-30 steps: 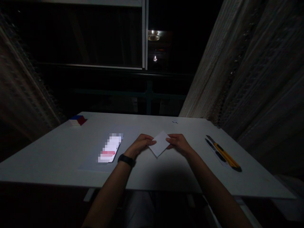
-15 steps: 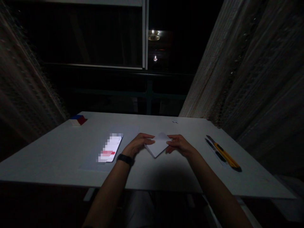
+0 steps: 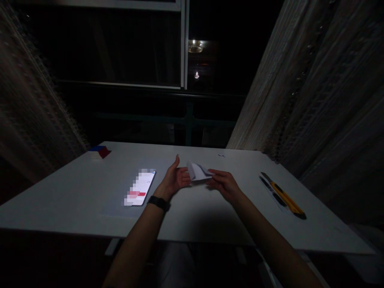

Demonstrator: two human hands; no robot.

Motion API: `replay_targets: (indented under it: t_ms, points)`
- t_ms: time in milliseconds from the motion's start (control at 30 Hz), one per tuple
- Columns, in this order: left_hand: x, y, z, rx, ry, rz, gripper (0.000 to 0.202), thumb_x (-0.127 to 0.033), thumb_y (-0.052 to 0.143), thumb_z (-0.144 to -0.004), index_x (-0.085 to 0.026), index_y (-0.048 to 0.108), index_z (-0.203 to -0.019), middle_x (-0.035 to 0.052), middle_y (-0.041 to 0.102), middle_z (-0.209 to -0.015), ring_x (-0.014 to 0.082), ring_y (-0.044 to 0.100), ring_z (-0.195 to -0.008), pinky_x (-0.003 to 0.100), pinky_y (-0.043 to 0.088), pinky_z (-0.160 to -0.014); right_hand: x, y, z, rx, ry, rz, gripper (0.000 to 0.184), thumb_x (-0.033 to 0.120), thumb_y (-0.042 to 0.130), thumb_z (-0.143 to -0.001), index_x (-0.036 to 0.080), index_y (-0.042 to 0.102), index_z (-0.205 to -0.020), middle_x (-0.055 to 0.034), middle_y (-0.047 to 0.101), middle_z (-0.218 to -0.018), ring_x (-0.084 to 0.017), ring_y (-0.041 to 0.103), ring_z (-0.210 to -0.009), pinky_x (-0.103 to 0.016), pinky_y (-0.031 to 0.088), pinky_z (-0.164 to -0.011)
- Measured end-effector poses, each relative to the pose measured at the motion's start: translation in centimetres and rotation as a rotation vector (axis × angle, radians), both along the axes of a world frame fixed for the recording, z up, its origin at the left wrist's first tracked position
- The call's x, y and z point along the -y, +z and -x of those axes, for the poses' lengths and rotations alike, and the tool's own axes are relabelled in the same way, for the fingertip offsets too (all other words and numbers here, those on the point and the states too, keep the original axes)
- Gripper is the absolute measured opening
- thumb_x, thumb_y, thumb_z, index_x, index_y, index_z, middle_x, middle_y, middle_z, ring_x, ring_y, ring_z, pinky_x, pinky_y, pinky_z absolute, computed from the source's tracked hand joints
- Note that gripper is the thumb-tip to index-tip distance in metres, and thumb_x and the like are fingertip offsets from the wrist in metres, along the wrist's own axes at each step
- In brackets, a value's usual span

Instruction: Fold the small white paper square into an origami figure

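A small folded sheet of white paper (image 3: 199, 172) is held above the middle of the table, its layers partly raised on the left side. My right hand (image 3: 224, 183) pinches its right corner between thumb and fingers. My left hand (image 3: 176, 177) is open at the paper's left edge, thumb pointing up and palm turned toward the paper. The fingertips of that hand come close to the paper or touch it; I cannot tell which. A dark band (image 3: 159, 203) circles my left wrist.
On the white table (image 3: 210, 224), a lit phone (image 3: 141, 187) lies left of my hands on a pale sheet. A yellow utility knife (image 3: 288, 200) and a dark pen-like tool (image 3: 273, 191) lie right. A coloured block (image 3: 99, 152) and paper scraps (image 3: 221, 155) sit toward the back.
My left hand has let go of the paper's left corner and opened, thumb raised. The paper has turned from a flat diamond to a tilted shape, still in my right hand.
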State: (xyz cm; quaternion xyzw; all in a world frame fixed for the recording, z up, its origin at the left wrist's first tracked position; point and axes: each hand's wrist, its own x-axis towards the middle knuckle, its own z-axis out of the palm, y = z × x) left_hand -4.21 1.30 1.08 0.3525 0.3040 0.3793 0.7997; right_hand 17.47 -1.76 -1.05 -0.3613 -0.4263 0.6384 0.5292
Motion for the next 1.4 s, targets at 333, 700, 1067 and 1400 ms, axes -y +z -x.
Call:
replay_targets:
  t_ms: [333,700,1067,1400]
  points:
    - [1.2,-1.4,-2.8,-0.142,-0.001,-0.345,0.044,-0.028,0.069,-0.063,-0.015,0.058,-0.104,0.0129,0.057,-0.112,0.0211,0.058,-0.093,0.033,0.043,-0.08,0.1,-0.6,1.9,0.047,-0.314,-0.11,0.038,0.025,0.061,-0.07,0.019,0.059,-0.107,-0.0034,0.068,-0.075,-0.018,0.066,-0.068,-0.024,0.052,-0.055]
    - [1.3,-1.5,-3.8,0.146,0.309,-0.158,0.023,-0.022,0.063,-0.07,-0.012,0.053,-0.089,0.0118,0.062,-0.093,0.0188,0.061,-0.087,0.031,0.048,-0.077,0.3,-1.7,4.0,0.249,-0.495,-0.283,0.043,0.038,0.055,-0.074,0.021,0.055,-0.113,-0.0064,0.066,-0.093,-0.016,0.065,-0.067,-0.029,0.053,-0.059]
    - [1.6,-2.1,-5.2,0.004,0.324,-0.35,0.028,-0.033,0.067,-0.064,-0.011,0.057,-0.079,0.0041,0.059,-0.073,0.0113,0.057,-0.067,0.025,0.046,-0.065,1.1,-2.3,5.0,0.365,-0.416,-0.317,0.045,0.04,0.048,-0.077,0.021,0.051,-0.118,-0.0043,0.067,-0.089,-0.016,0.065,-0.066,-0.033,0.054,-0.061]
    - [0.3,-2.5,-4.4,-0.389,0.654,-0.579,0.027,-0.037,0.065,-0.061,-0.011,0.063,-0.069,0.0036,0.061,-0.065,0.0124,0.055,-0.062,0.023,0.041,-0.06,1.3,-2.3,4.8,0.477,-0.256,-0.414,0.048,0.038,0.056,-0.073,0.022,0.05,-0.118,-0.0062,0.057,-0.115,-0.023,0.058,-0.097,-0.036,0.048,-0.081]
